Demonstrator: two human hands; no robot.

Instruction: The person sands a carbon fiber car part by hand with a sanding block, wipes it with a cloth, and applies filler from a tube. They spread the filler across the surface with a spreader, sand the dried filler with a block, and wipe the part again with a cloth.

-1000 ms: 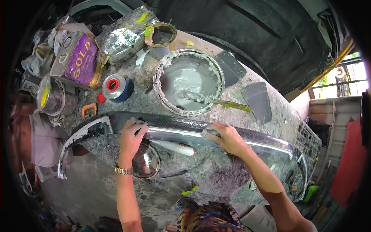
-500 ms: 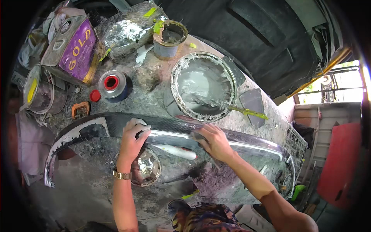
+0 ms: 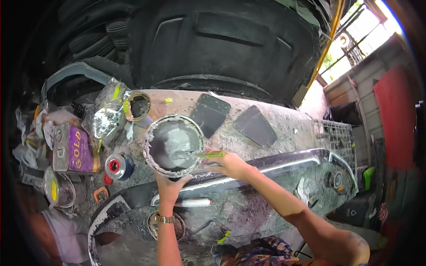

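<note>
Purple tin (image 3: 76, 148), blue can (image 3: 117, 166) beside bucket (image 3: 147, 153)

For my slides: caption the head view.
Left hand touches round can of grey putty; right hand holds green stirrer inside.

Right hand (image 3: 230, 166) on stick (image 3: 212, 154) (in can (image 3: 147, 148))

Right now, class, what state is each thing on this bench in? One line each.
Big can: open, grey paste inside.
Stick: tip in the paste, gripped by the right hand.
Left hand: spread against the big can's near side.
Small tin: open, lid off.
Purple tin: lying on its side.
Spreaders: lying flat, untouched.
</note>
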